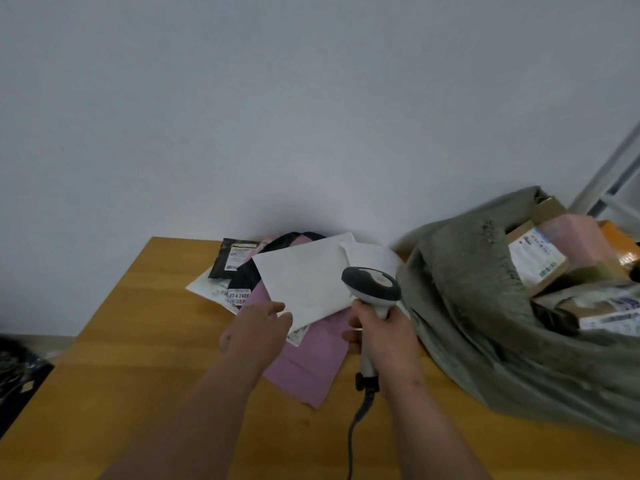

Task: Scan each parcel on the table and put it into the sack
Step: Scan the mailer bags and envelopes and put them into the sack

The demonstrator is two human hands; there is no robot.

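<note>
A pile of flat parcels lies at the far side of the wooden table [138, 358]. On top is a white mailer [304, 278], and my left hand [258, 329] pinches its near corner. Under it lie a pink mailer [311, 362], a black bag [247, 275] and a small black parcel with a label [230, 258]. My right hand [384, 336] grips the handle of a grey and white barcode scanner [372, 284], whose head hangs over the white mailer's right edge. To the right lies the grey-green sack [467, 306], open, with several boxes inside [540, 258].
The scanner's black cable [356, 417] trails toward me over the table. A bare white wall stands behind the table. A dark object [17, 372] lies on the floor at the left. A white metal frame [609, 181] rises at the far right.
</note>
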